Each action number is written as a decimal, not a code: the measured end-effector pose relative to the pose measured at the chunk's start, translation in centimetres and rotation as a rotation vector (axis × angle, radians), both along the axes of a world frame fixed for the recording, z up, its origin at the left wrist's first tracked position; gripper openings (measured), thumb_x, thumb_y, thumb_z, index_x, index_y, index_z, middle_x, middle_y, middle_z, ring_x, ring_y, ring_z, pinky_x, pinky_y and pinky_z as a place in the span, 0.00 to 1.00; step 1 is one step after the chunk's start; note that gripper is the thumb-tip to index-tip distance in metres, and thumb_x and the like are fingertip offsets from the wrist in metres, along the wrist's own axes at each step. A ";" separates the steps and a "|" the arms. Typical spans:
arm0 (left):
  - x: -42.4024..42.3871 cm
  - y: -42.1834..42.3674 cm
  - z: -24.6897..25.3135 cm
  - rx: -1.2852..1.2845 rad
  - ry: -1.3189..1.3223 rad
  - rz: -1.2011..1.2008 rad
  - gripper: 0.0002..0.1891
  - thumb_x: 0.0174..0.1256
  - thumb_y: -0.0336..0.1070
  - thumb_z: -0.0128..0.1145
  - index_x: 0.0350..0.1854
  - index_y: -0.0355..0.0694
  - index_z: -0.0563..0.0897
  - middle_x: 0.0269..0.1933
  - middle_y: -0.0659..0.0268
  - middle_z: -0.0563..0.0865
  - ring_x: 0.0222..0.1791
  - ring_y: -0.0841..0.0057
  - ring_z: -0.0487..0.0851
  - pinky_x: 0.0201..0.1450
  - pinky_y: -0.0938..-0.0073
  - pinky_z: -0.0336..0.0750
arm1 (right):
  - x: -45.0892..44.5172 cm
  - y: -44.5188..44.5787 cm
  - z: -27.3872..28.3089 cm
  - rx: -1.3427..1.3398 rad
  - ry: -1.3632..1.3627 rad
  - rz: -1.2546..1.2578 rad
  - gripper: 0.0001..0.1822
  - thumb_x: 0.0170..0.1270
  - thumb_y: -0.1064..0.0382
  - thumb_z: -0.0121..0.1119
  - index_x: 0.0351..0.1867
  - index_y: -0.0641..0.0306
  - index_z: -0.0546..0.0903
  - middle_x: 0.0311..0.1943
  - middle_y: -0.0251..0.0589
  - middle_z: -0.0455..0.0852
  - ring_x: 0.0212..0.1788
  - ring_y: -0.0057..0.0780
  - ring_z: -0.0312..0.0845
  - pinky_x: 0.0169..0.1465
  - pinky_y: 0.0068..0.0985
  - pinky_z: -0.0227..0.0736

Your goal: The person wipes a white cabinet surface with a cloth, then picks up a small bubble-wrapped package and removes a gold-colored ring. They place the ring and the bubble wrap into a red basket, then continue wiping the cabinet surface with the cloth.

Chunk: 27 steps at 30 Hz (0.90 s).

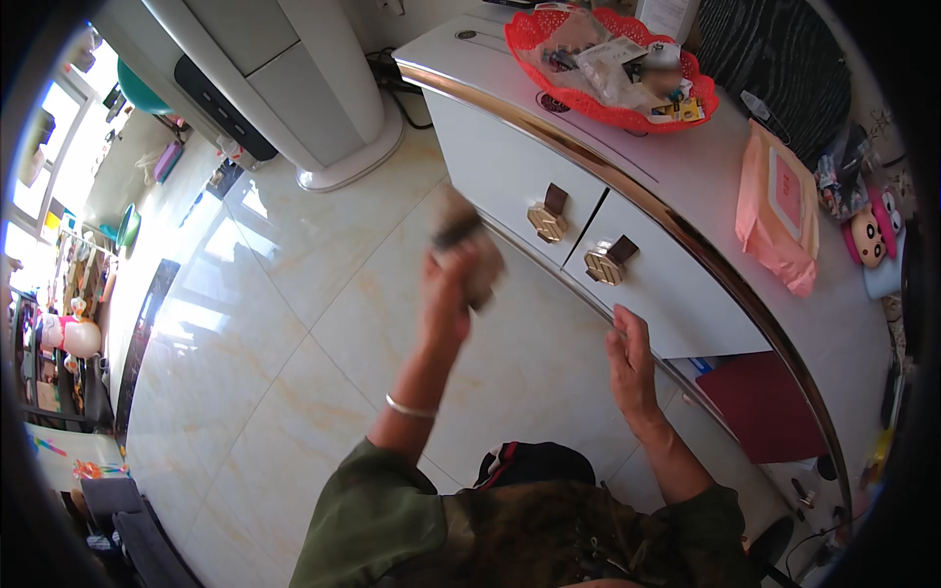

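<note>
My left hand (446, 294) is raised over the tiled floor, closed around a blurred brown and dark object (478, 257); motion blur hides what kind of thing it is. Held in front of the white cabinet (514, 154), my right hand (632, 367) has its fingers somewhat apart and nothing in it. Two gold and brown handles sit on the cabinet's closed doors, the nearer one (605, 264) just above my right fingertips. A bracelet circles my left wrist.
On the cabinet top stand a red openwork plastic basket (617, 117) of small packets and a pink pack of wipes (779, 206). A dark red item (764, 411) lies in the open compartment. A white floor-standing unit (309, 95) rises ahead, and a grey seat (147, 536) is at lower left.
</note>
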<state>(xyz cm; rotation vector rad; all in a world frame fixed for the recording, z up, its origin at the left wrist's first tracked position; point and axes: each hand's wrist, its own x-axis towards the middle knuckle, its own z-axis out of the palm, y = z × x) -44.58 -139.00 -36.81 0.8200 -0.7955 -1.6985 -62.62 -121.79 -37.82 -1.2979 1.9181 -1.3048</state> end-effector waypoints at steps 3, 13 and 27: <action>-0.4 -10.7 2.7 -0.378 -0.187 0.394 0.25 0.53 0.35 0.59 0.53 0.35 0.66 0.37 0.60 0.77 0.33 0.74 0.79 0.30 0.77 0.75 | -0.8 3.1 -0.2 0.189 -0.103 0.019 0.25 0.68 0.53 0.50 0.60 0.66 0.66 0.55 0.42 0.69 0.54 0.28 0.67 0.52 0.23 0.65; -4.4 -17.0 7.6 -0.539 -1.179 0.495 0.40 0.51 0.33 0.52 0.66 0.27 0.50 0.58 0.39 0.67 0.53 0.45 0.72 0.56 0.58 0.68 | -1.2 4.0 1.4 0.152 -0.074 0.072 0.26 0.62 0.50 0.59 0.55 0.64 0.70 0.49 0.43 0.72 0.45 0.30 0.73 0.42 0.23 0.73; -8.6 -3.7 7.4 -0.785 -0.968 0.293 0.37 0.50 0.23 0.50 0.66 0.31 0.51 0.50 0.43 0.68 0.44 0.45 0.73 0.43 0.56 0.72 | -2.0 2.0 3.3 0.059 -0.074 0.080 0.24 0.62 0.57 0.59 0.57 0.64 0.69 0.52 0.42 0.71 0.47 0.27 0.73 0.42 0.21 0.71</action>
